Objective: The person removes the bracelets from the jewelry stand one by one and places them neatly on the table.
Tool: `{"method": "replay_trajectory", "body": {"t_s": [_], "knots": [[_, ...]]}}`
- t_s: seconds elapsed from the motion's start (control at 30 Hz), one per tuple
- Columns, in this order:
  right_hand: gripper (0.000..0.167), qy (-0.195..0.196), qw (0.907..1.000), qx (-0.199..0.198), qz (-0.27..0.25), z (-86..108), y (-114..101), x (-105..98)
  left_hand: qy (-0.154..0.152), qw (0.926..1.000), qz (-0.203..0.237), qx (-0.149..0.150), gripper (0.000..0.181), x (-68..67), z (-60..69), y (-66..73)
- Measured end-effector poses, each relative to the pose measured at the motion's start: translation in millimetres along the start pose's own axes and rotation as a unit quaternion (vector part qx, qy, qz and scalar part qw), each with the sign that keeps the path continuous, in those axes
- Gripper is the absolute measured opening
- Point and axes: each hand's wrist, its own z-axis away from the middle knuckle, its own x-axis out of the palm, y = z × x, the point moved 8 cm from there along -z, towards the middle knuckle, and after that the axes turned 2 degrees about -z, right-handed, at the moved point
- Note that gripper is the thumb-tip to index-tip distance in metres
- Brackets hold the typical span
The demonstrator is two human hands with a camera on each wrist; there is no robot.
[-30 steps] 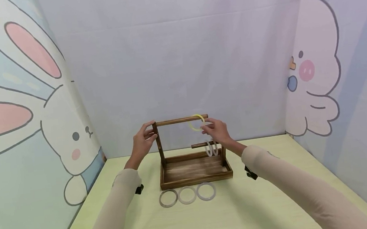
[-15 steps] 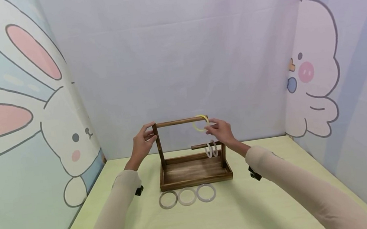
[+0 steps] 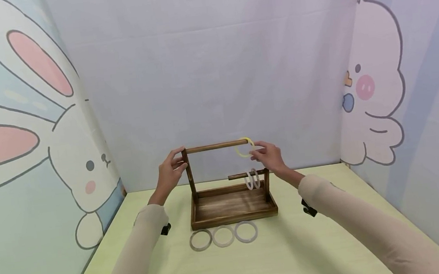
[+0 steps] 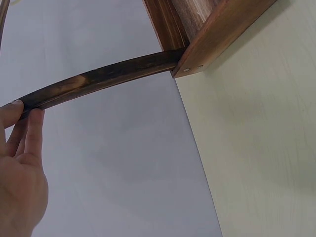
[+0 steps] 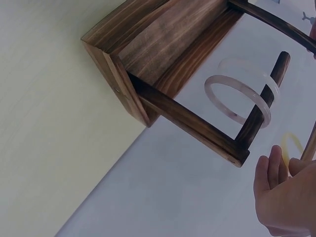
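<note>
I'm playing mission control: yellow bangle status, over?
Left grip holds rack post. Right grip pinches yellow bangle at tip of upper bar. Nothing seen blocking.

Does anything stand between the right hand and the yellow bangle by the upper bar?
Nothing visible does: the right hand pinches the yellow bangle directly, near the upper bar's free end.

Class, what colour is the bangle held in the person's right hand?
Yellow: the bangle in the right hand shows best in the head view.

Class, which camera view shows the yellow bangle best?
The head view: nearly the whole yellow bangle shows. The right wrist view shows only part, beside the fingers; the left wrist view, perhaps a corner sliver.
</note>
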Motion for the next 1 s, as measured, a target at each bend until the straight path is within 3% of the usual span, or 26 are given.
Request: {"method": "replay_trajectory", "body": {"t_s": [0.7, 1.0], "knots": [[0.042, 0.018, 0.9993, 0.029, -0.012, 8.7, 12, -33, 0.002, 1.0, 0.002, 0.006, 0.059, 0.9, -1.4, 0.5], [0.044, -0.01, 0.9994, 0.025, -0.023, 23.9, 9, -37, 0.004, 0.9998, 0.003, 0.019, 0.059, -0.3, -1.3, -1.8]]}}
